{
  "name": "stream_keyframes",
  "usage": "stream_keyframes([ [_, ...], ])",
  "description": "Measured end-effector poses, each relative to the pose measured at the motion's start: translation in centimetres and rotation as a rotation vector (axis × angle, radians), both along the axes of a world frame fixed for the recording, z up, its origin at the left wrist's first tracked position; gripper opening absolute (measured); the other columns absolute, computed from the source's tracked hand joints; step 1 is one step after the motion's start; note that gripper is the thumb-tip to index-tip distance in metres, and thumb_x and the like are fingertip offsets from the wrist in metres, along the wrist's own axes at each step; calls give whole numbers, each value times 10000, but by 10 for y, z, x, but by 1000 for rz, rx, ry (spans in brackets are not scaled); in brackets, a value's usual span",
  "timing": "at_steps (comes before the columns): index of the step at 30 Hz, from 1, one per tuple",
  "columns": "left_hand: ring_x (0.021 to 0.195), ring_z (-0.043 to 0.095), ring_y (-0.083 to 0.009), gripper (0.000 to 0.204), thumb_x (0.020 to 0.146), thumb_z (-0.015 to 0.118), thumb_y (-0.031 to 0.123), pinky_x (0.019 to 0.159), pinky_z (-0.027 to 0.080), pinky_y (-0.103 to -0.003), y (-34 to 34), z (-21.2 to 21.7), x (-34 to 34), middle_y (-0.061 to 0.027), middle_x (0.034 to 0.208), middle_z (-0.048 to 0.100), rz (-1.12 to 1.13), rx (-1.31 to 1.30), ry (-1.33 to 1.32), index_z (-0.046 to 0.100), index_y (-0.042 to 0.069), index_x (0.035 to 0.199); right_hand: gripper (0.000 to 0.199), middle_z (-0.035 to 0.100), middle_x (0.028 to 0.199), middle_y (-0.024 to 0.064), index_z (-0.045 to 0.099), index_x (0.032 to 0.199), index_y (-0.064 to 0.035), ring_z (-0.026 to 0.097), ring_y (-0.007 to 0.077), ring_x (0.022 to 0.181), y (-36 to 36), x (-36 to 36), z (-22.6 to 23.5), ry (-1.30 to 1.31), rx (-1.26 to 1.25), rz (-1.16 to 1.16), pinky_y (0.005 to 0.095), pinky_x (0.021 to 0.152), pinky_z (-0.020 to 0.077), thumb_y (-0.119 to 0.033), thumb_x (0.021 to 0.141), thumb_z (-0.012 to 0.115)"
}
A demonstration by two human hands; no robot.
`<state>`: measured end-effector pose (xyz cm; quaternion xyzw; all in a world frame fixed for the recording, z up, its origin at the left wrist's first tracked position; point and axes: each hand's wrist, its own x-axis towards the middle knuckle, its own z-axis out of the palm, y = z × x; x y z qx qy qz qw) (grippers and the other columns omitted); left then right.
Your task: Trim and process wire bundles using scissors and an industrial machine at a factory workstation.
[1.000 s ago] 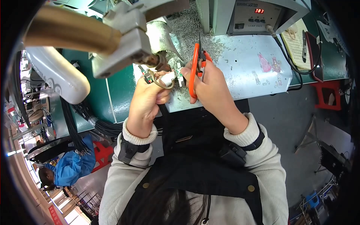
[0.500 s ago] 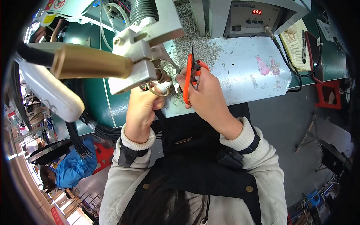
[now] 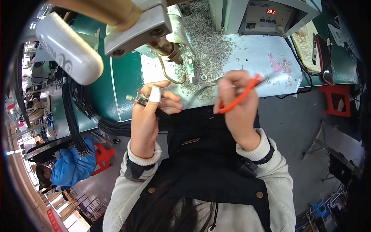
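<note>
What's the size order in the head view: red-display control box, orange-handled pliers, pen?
1. Red-display control box, cut off at the top edge
2. Orange-handled pliers, motion-blurred
3. Pen

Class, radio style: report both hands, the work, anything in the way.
Left hand: holding small electronic part. Right hand: gripping orange-handled tool, blurred. Possible clutter: loose metal pieces strewn on plate.

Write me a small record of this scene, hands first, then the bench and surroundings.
Left hand: holds a small electronic part; white wrap on the thumb
Right hand: holds orange-handled pliers, blurred
Ahead of hands: green-and-white piece at a metal holder
Worktop: pale metal sheet, strewn with metal bits
Upper right: control box, red display lit; notebook with a pen
Left: black cable bundle
Background: person in blue
</note>
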<state>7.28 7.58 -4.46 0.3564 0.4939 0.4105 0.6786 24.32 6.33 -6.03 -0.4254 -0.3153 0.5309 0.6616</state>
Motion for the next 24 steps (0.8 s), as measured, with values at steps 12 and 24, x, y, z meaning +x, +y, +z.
stream_keyframes([
  [12,1015,483,-152,442,776,489,-67,869,367,-264,-25,-1,6,-97,1113,485,-335,-6,-106,343,36,1179,202,574,654,49,592,895,10,455,77,534,-13,-2,-3,-721,74,639,199,521,392,-131,760,642],
  [24,1000,469,-130,423,765,479,-112,849,367,-250,-34,-15,0,-81,1115,459,-345,64,-134,326,47,1126,181,583,700,60,596,855,16,502,82,572,-18,-7,2,-510,4,594,213,540,405,-83,722,669],
])
